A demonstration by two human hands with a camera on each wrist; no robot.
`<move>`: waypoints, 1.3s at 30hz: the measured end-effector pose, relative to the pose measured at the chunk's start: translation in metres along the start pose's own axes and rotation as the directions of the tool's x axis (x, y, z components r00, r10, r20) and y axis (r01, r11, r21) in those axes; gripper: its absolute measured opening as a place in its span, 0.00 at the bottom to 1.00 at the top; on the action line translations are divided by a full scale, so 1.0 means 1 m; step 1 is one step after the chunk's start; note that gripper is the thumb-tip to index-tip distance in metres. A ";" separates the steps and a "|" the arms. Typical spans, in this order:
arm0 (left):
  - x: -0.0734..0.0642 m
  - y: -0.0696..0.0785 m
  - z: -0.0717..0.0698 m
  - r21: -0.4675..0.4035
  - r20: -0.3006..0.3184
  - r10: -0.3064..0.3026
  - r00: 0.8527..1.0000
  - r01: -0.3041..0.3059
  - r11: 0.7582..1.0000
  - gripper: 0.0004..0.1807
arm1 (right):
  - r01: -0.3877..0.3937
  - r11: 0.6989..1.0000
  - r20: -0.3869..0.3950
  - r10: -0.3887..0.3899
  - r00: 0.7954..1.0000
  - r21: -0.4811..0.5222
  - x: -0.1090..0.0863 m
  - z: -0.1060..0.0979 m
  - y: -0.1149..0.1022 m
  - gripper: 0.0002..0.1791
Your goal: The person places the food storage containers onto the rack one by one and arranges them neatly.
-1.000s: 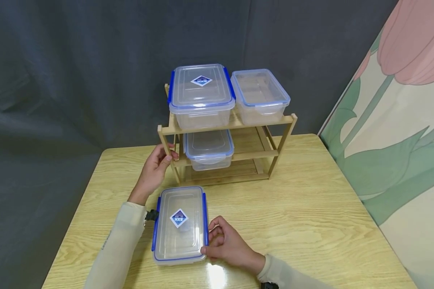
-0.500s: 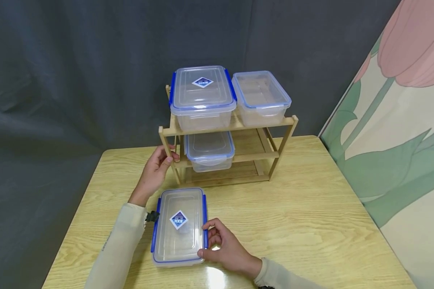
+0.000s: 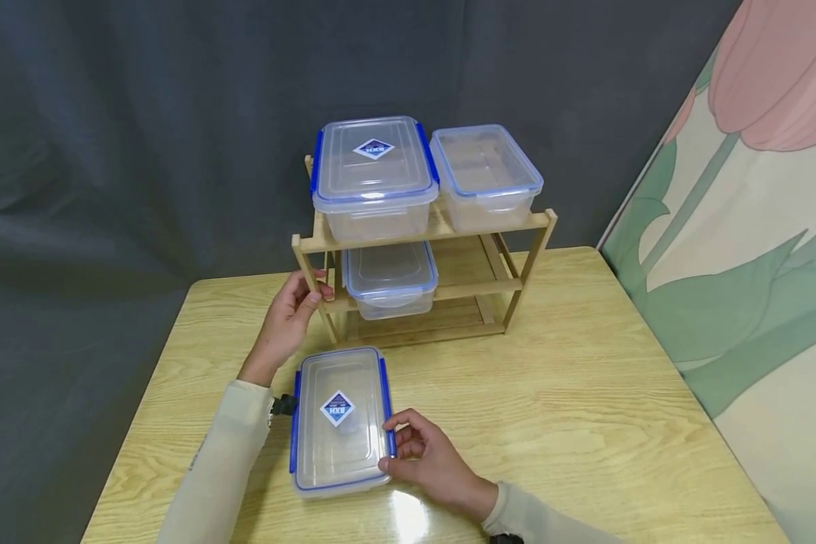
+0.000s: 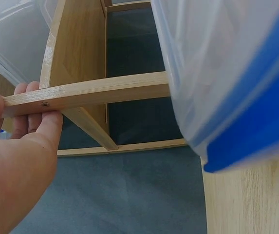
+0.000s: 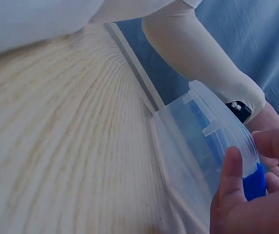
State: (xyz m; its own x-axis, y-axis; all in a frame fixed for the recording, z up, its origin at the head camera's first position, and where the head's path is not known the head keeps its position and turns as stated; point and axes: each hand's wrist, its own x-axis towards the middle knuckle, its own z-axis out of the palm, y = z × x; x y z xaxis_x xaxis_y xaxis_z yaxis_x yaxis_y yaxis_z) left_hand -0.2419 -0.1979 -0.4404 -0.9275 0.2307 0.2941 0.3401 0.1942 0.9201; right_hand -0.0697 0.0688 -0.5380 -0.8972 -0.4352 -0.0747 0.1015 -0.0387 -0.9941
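Observation:
A clear food container [image 3: 343, 423] with a clear lid, blue side clips and a diamond label lies on the table near the front. My right hand [image 3: 438, 468] holds its right edge, thumb at the near corner and index finger on the blue clip. The right wrist view shows the thumb against the lid's rim [image 5: 244, 139]. Behind it stands a wooden rack [image 3: 476, 291], and my left hand [image 3: 285, 321] grips its front left leg. In the left wrist view the fingers [image 4: 27, 124] wrap round that wooden bar [image 4: 110, 91].
On the rack's top shelf sit a large blue-clipped container [image 3: 377, 170] and, to its right, a pale-blue-rimmed one [image 3: 493, 174]. Another lidded container [image 3: 391, 276] rests on the middle shelf. A dark curtain [image 3: 143, 136] hangs behind the wooden table [image 3: 557, 393].
The right hand's index finger has come up from beside the container's edge onto its blue clip. The left hand keeps its grip on the rack. The head view has shifted slightly.

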 end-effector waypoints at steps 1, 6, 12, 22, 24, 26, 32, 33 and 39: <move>0.000 0.000 0.000 -0.003 0.000 0.000 1.000 0.000 1.000 0.19 | -0.006 1.000 0.002 0.006 1.000 0.011 0.000 0.000 -0.001 0.27; 0.000 0.000 0.000 -0.014 0.001 0.003 1.000 -0.003 1.000 0.18 | -0.060 0.991 0.030 0.057 0.998 0.116 -0.001 0.000 -0.007 0.27; 0.000 0.000 0.000 0.000 -0.004 0.007 1.000 -0.007 1.000 0.19 | -0.087 0.982 0.027 0.083 0.996 0.165 -0.001 0.001 -0.009 0.30; 0.000 -0.001 0.000 -0.009 -0.001 0.001 1.000 -0.001 1.000 0.19 | -0.105 0.988 0.061 0.099 0.993 0.114 -0.004 -0.002 -0.011 0.31; 0.000 -0.001 0.000 -0.009 0.000 0.001 1.000 -0.001 1.000 0.19 | -0.127 0.984 0.067 0.120 0.990 0.121 -0.005 -0.002 -0.012 0.31; 0.000 0.000 0.000 -0.008 -0.001 0.002 1.000 -0.002 1.000 0.19 | -0.137 0.983 0.064 0.130 0.989 0.125 -0.005 -0.001 -0.013 0.31; -0.001 0.000 0.000 -0.010 -0.002 -0.004 1.000 0.004 1.000 0.18 | -0.148 0.976 0.031 0.145 0.989 0.160 -0.004 0.001 -0.015 0.28; -0.001 0.000 0.000 -0.010 -0.003 -0.004 1.000 0.004 1.000 0.18 | -0.151 0.975 0.024 0.149 0.989 0.165 -0.004 0.000 -0.014 0.28; -0.001 0.000 0.000 -0.003 -0.005 -0.001 1.000 0.001 1.000 0.18 | -0.135 0.978 -0.037 0.143 0.989 0.157 -0.001 -0.003 -0.014 0.26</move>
State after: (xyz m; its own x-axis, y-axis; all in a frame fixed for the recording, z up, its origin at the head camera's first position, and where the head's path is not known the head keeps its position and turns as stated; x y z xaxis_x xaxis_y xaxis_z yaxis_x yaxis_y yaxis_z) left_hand -0.2408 -0.1980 -0.4410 -0.9285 0.2263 0.2945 0.3388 0.1910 0.9213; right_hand -0.0715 0.0724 -0.5238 -0.8890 -0.4024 -0.2187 0.2880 -0.1199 -0.9501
